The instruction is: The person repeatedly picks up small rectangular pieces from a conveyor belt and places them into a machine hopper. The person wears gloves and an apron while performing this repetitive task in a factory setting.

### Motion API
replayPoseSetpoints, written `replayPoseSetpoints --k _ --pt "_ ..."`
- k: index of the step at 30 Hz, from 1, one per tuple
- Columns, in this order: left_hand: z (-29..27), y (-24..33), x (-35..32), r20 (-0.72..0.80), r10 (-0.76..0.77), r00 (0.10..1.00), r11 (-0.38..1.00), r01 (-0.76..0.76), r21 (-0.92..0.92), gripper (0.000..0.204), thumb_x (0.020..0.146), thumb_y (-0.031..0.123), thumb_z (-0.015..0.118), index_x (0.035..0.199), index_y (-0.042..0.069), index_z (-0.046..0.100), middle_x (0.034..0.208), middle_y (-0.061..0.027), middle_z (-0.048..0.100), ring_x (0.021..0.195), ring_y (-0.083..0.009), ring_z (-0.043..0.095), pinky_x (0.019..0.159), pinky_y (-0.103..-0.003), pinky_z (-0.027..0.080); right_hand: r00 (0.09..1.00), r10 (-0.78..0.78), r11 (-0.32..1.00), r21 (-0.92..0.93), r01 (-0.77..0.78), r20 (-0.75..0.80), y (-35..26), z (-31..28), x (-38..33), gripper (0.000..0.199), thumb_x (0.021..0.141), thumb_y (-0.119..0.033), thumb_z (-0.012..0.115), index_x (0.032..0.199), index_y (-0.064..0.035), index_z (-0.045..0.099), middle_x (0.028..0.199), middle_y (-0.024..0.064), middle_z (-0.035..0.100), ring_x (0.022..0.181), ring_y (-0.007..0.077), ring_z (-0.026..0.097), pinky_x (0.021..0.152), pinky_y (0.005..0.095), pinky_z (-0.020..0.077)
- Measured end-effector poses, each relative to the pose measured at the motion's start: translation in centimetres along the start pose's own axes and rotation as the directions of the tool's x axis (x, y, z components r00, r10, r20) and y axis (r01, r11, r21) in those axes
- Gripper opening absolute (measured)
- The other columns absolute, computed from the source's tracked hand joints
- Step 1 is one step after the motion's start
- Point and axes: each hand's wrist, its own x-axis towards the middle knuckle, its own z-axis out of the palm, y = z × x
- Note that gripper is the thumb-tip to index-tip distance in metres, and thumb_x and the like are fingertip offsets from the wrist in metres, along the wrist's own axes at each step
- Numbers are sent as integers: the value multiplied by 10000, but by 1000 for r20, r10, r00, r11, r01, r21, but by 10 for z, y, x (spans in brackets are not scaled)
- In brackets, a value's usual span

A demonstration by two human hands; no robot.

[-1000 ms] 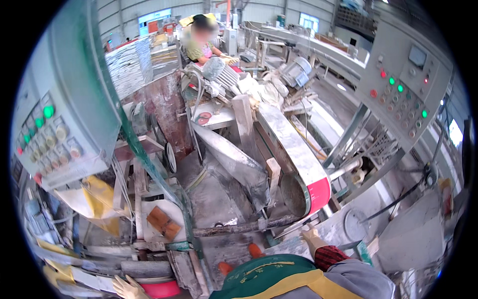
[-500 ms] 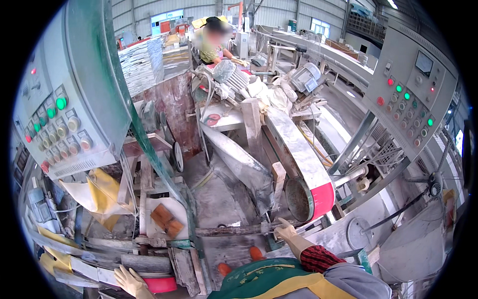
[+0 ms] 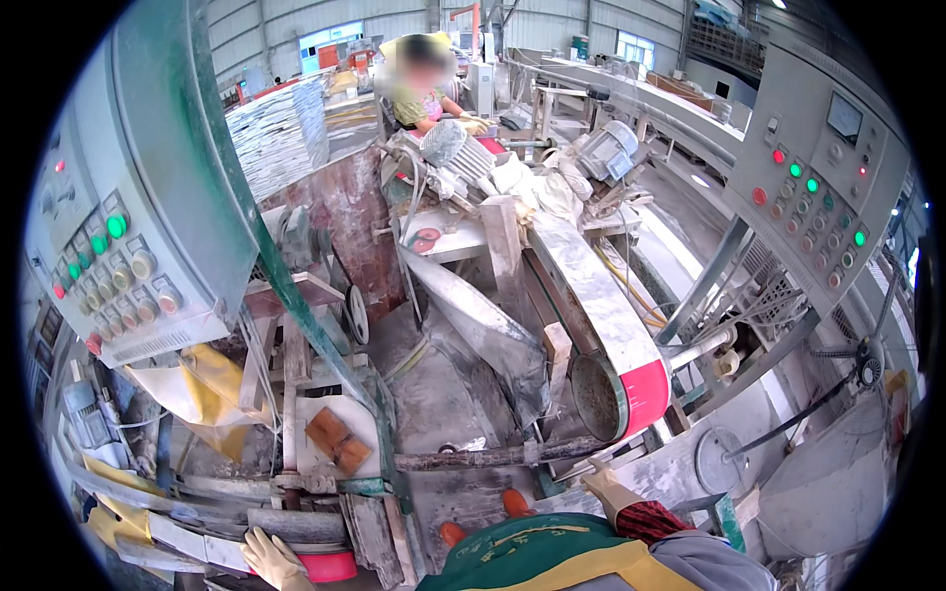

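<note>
Basically, spread left hand (image 3: pixel 275 559), gripping nothing visible, is nearer, at right end of leftward-running pale strip (image 3: pixel 179 534); right hand (image 3: pixel 609 490), grip unclear, well right of it.

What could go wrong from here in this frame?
The left hand is right beside a red curved piece; it might get pinched if machinery there moves.
The right hand is near the red-ended machine housing, where the plaid cuff could catch.
A long bar lies ahead of the orange shoes, a possible trip hazard.
</note>
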Motion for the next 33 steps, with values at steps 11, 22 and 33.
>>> replayPoseSetpoints --k 11,22,33 --pt "-2 14 -2 1 -13 1000 999 13 38 481 914 297 461 1344 94 390 1378 -171 378 1262 -401 328 1066 -468 258 994 -104 989 108 99 39 -31 12 -17 569 746 -222 552 1292 -80 475 814 147 665 769 226 656 729 324 504" --pt "-34 -26 55 112 -537 836 843 526 113 741 825 503 574 1425 203 260 1443 -170 289 1302 -346 311 1025 -469 320 992 -117 983 -138 122 43 -1 -7 26 660 720 -89 589 1356 -111 415 842 145 668 657 183 638 595 298 525" --pt "37 -56 27 -508 -10 861 973 126 194 566 809 388 610 1120 -81 551 1242 -185 510 1086 -422 502 844 -597 402 956 -200 968 193 159 215 -81 29 -11 598 739 -174 575 1319 -100 450 818 115 659 668 170 633 602 294 510"
